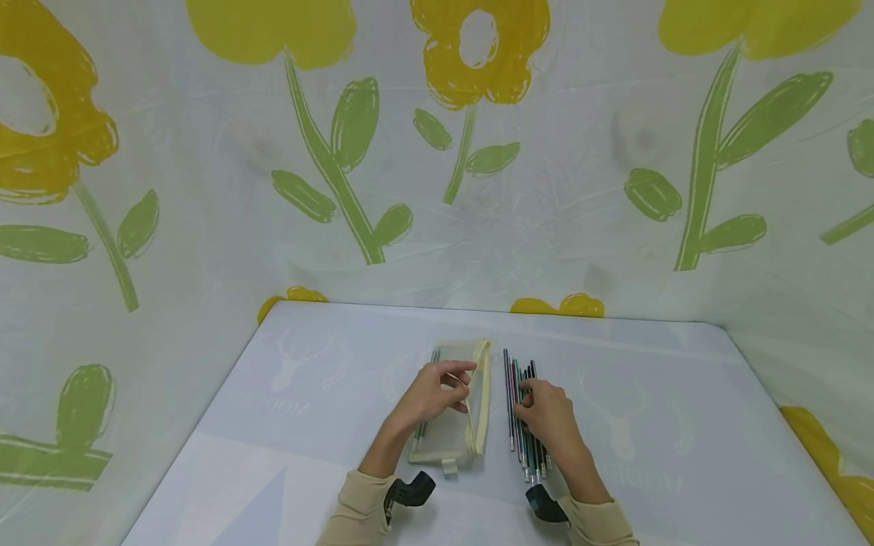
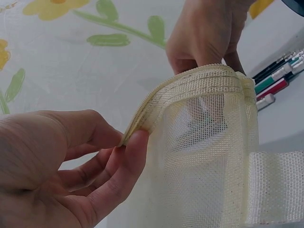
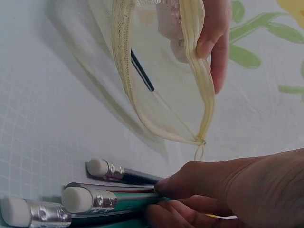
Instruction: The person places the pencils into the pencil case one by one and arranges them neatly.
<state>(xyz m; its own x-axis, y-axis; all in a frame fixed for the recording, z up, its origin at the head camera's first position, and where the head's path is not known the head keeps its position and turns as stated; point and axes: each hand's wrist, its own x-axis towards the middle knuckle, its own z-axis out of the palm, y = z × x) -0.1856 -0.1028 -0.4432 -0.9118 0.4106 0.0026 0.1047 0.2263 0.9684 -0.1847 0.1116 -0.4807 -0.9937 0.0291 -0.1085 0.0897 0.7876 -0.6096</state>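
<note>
A pale yellow mesh zip pouch (image 1: 430, 456) lies on the table, its zipped side pulled up and its mouth gaping. My left hand (image 1: 437, 393) pinches the zipper edge (image 2: 137, 121) between thumb and fingers. Inside the pouch shows a dark pencil (image 3: 142, 71). To the right of the pouch lies a bundle of pencils (image 1: 524, 447), mostly dark, with green and red ones among them. White erasers (image 3: 78, 199) in silver ferrules point toward the person. My right hand (image 1: 551, 413) is over the bundle, thumb and fingers pinching a green pencil (image 3: 133, 202).
The pale table (image 1: 649, 425) reaches out on both sides, its back edge meeting a flower-printed curtain (image 1: 546, 227). A fabric tab (image 1: 449, 466) sticks out from the pouch's near end. Dark wrist cameras (image 1: 413, 491) sit by both sleeves.
</note>
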